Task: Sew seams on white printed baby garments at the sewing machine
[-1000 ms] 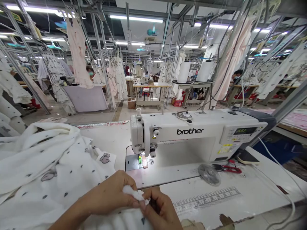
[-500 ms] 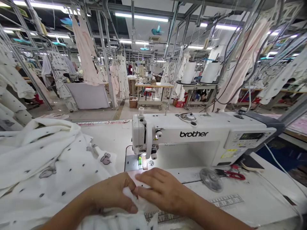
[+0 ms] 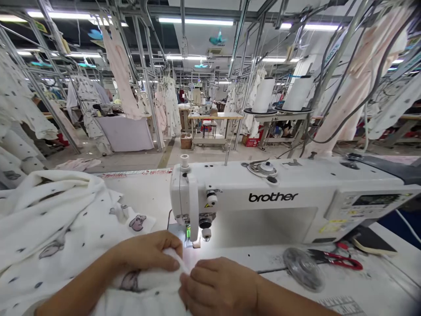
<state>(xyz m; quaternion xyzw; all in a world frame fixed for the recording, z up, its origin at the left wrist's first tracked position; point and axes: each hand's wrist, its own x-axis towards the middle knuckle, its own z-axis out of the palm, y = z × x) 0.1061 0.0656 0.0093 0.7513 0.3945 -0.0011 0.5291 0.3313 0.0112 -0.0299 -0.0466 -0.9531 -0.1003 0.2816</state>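
White fabric (image 3: 151,285) printed with dark spots and a purple-grey animal motif lies under and between my hands. My left hand (image 3: 148,252) pinches a folded edge of it between thumb and fingers. Just to the right, my right hand (image 3: 219,283) has its fingers curled on the same edge; the fingertips are partly hidden. Both hands are in front of a white sewing machine (image 3: 237,193) marked "brother". Its lit needle area (image 3: 189,235), with a green part at the presser foot, sits just beyond my left fingertips. More of the spotted fabric (image 3: 66,219) is heaped at the left.
On the machine table's right lie a clear round dish (image 3: 302,267), red-handled scissors (image 3: 338,259) and a dark pad (image 3: 375,240). A printed ruler strip (image 3: 342,305) shows at the lower right. Two white thread cones (image 3: 263,96) stand behind the machine. Garments hang from rails around the room.
My right hand has drawn down toward me, its fingers curling in on the fabric edge. The fabric between the hands is lifted, showing an animal print. The camera view has moved closer to the machine.
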